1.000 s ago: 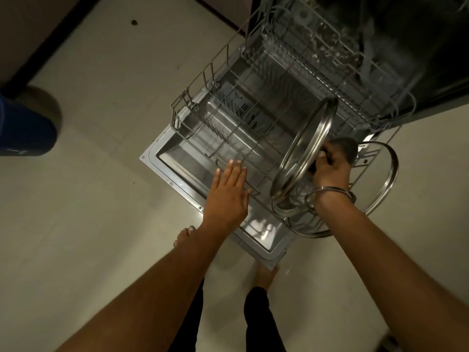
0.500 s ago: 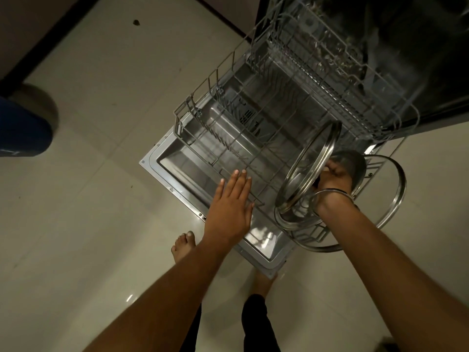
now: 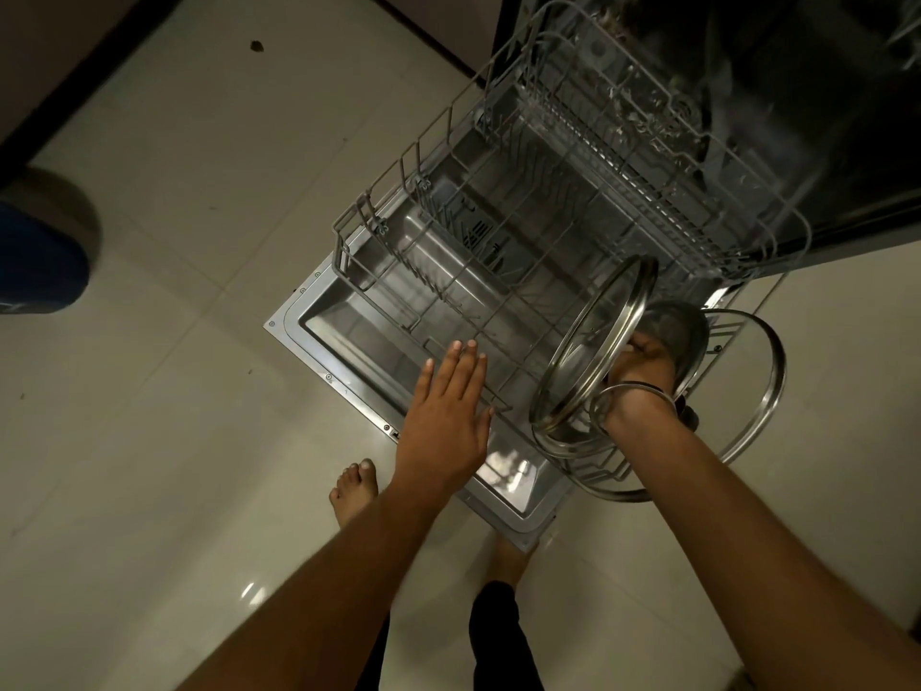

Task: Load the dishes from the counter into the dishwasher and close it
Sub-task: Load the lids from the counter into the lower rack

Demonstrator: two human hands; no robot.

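Door (image 3: 319, 336) is dropped flat and rack (image 3: 498, 271) pulled out over it for loading. Three lids (image 3: 588, 351) are stood on edge at the rack's right end. Right hand (image 3: 643, 361) is clamped on one between them; left hand (image 3: 446, 416) is spread flat over the rack's front.

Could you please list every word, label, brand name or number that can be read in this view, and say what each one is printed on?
No text can be read.
Dishwasher door: no legible print on its inner panel.
Lower rack: bare wire.
Upright glass lid, held by the right hand: no visible marking.
Blue bin: a faint pale mark near its bottom edge, too small to read.
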